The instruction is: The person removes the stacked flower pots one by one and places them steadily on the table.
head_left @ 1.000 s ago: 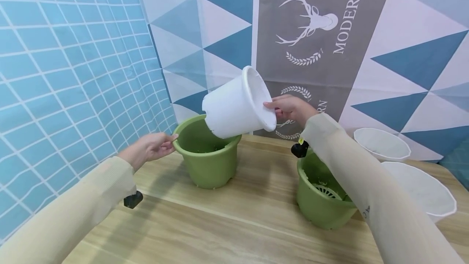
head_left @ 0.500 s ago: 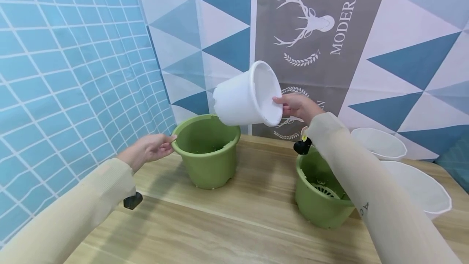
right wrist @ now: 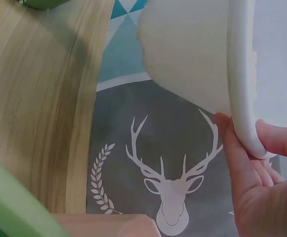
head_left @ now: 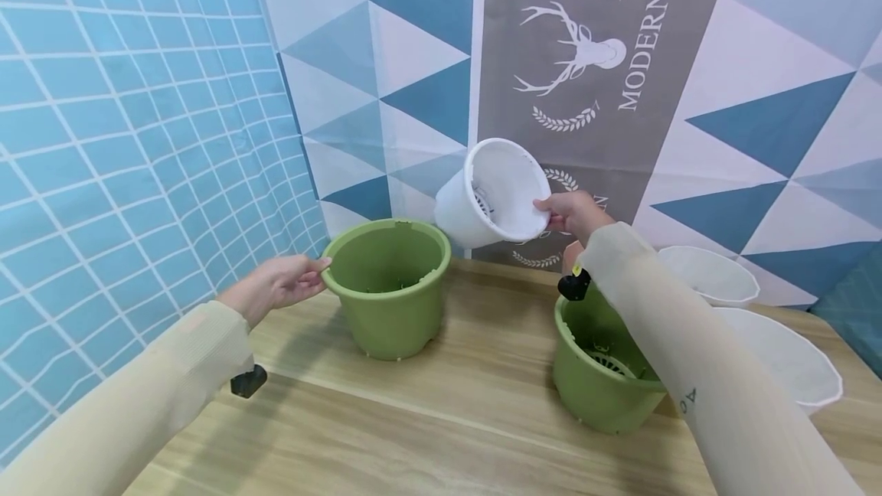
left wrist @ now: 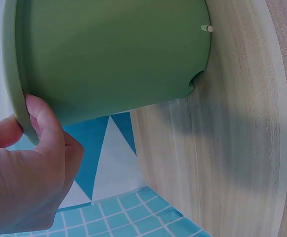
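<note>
My left hand (head_left: pixel 282 282) pinches the left rim of a green flowerpot (head_left: pixel 393 324) that stands upright on the wooden table. Up close in the left wrist view, thumb and fingers clasp that green pot's (left wrist: pixel 113 54) rim. To its right, my right hand (head_left: pixel 575 214) holds a white flowerpot (head_left: pixel 458 213) in the air by its rim. The white pot is tilted, its mouth facing me and to the right, with a slotted bottom partly visible inside. In the right wrist view, the thumb lies inside the white rim (right wrist: pixel 241 74) and the fingers outside.
A second green flowerpot (head_left: pixel 599 396) with a slotted bottom stands under my right forearm. Behind it shows part of a pinkish-orange object (head_left: pixel 571 254). Two white faceted pots (head_left: pixel 710 274) are at the right, partly hidden by the sleeve. Patterned wall coverings (head_left: pixel 427 44) rise behind the table (head_left: pixel 386 435).
The white pot has shifted right, away from above the left green pot, and its mouth has turned more toward me. My left hand keeps its hold on the green rim.
</note>
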{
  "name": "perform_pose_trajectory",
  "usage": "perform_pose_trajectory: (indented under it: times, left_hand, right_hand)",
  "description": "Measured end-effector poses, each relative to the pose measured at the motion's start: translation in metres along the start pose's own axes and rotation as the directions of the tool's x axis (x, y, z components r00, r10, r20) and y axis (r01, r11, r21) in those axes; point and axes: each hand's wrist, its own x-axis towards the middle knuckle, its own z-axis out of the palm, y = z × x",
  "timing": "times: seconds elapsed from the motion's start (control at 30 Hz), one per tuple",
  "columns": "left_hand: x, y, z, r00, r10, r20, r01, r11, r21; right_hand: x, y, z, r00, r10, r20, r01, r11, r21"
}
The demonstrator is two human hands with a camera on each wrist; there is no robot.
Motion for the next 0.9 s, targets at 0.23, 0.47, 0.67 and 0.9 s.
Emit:
perform_pose_trajectory:
  times: [0.23,0.47,0.67,0.9]
  left_hand:
    - [-0.0002,-0.0002,-0.0006,1.000,-0.001,0.011,0.001,1.000,-0.007]
    - [0.0001,0.0003,0.0009,1.000,0.000,0.007,0.000,1.000,0.009]
    - [-0.0001,-0.0019,0.0001,1.000,0.002,0.001,-0.002,1.000,-0.008]
    - [-0.0011,-0.0020,0.0000,1.000,0.006,0.003,-0.006,1.000,-0.004]
  right_hand:
    - [-0.0053,0.0011,-0.0003,1.000,-0.018,-0.005,0.017,0.986,-0.168]
    - [-0.0017,-0.0025,0.0029,0.996,-0.012,-0.089,-0.008,0.975,-0.223]
    - [0.0011,0.0009,0.0046,0.994,0.003,-0.112,-0.031,0.970,-0.242]
    - [0.0040,0.0049,0.0074,0.997,-0.001,-0.082,-0.022,0.960,-0.279]
